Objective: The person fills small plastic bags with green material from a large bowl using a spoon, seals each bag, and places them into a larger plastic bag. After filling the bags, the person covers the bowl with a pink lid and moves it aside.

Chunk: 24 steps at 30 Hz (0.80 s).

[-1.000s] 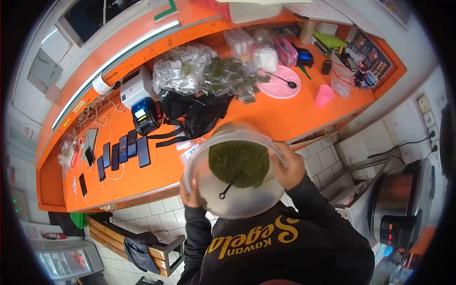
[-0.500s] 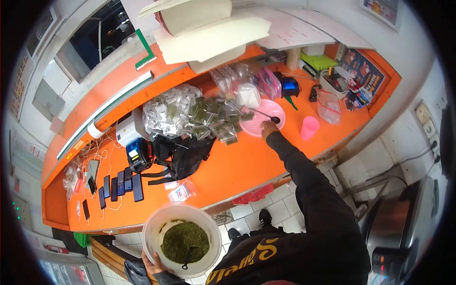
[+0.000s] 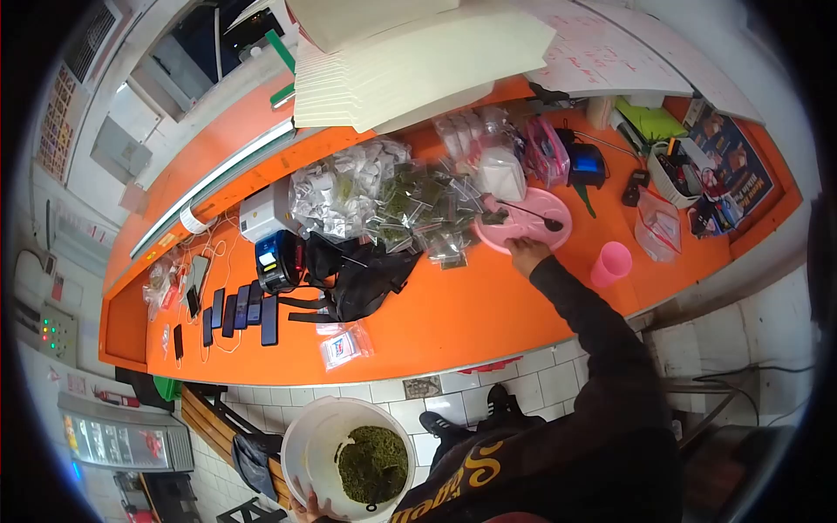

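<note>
A white plastic bucket [image 3: 301, 436] with finely chopped green herb [image 3: 373, 462] inside stands low at the front, below the counter edge. My left hand [image 3: 307, 507] grips its near-left rim, with fingers over the wall. A small dark ring-ended handle shows at the bucket's near side. My right hand [image 3: 527, 254] is at the near edge of a shallow pink bowl [image 3: 514, 228], its fingers closed on the rim. Across the bowl lies a long-handled black spoon [image 3: 551, 224]. Left of the bowl are clear bags of green herb [image 3: 410, 205].
The orange counter [image 3: 453, 322] also carries white packets [image 3: 340, 192], a black backpack [image 3: 370, 283], several phones [image 3: 248, 305], a pink cup [image 3: 612, 263], a card terminal [image 3: 587, 164] and a plastic packet [image 3: 340, 347]. A cardboard stack [image 3: 418, 74] juts over the back. A wooden bench [image 3: 209, 423] stands at left.
The view has shifted, so the counter things appear further right. My right hand has moved from near the spoon to the pink bowl's near rim. My left hand stays at the bucket.
</note>
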Tool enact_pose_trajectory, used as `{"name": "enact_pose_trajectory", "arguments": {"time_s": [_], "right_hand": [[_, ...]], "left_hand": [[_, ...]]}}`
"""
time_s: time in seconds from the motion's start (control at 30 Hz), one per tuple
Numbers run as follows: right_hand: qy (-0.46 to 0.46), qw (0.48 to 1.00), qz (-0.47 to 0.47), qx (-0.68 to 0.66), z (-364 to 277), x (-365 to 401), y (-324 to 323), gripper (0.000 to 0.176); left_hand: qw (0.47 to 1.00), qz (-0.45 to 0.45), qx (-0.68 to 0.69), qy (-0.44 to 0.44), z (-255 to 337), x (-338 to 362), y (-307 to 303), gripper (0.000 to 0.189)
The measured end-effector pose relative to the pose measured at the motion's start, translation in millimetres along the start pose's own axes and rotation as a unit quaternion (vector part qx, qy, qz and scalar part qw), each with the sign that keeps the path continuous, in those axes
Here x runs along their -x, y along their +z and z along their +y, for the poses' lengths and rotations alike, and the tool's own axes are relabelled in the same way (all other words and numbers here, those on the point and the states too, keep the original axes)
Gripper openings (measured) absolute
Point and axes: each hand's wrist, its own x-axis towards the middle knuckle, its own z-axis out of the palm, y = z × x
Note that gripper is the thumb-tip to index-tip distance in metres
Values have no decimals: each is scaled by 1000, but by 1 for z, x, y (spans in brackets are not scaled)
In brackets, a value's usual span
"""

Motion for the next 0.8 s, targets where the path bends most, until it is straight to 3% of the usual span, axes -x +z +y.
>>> {"name": "enact_pose_trajectory", "arguments": {"time_s": [0.03,0.1,0.17,0.23,0.27,0.33,0.37,0.43,0.5,0.6,0.7,0.77,0.8], "right_hand": [[6,999,-44,4,-3,-11,-37,28],[-84,990,103,43,7,-40,-85,31],[-77,996,51,5,22,-75,-124,31],[-6,991,-36,-132,20,-96,-183,29],[-9,991,-38,-131,23,-100,-195,29],[-55,949,61,-305,32,-105,-208,26],[-59,949,57,-304,40,-107,-204,26],[12,926,185,-330,59,-104,-179,21],[40,902,200,-380,66,-82,-154,21],[95,837,223,-491,-1,-26,-162,19],[45,785,234,-571,-131,37,-190,20],[11,787,187,-588,-219,83,-201,21],[-56,851,195,-484,-253,103,-176,27]], "left_hand": [[1000,5,-2,-15,3,7,4,70],[999,12,-8,-51,24,28,23,70],[996,10,35,-79,35,27,45,68],[996,-23,80,31,13,6,45,67],[996,-20,81,28,15,2,45,67],[996,-41,52,60,30,-9,55,67],[996,-37,52,57,40,-10,61,67],[997,-31,71,9,70,-3,70,68],[997,-21,70,5,54,-15,61,66],[996,-22,82,-5,44,-27,58,62],[992,-38,112,-47,40,-39,54,53],[979,-17,132,-155,46,-37,55,47],[976,-16,158,-151,40,-39,52,40]]}}
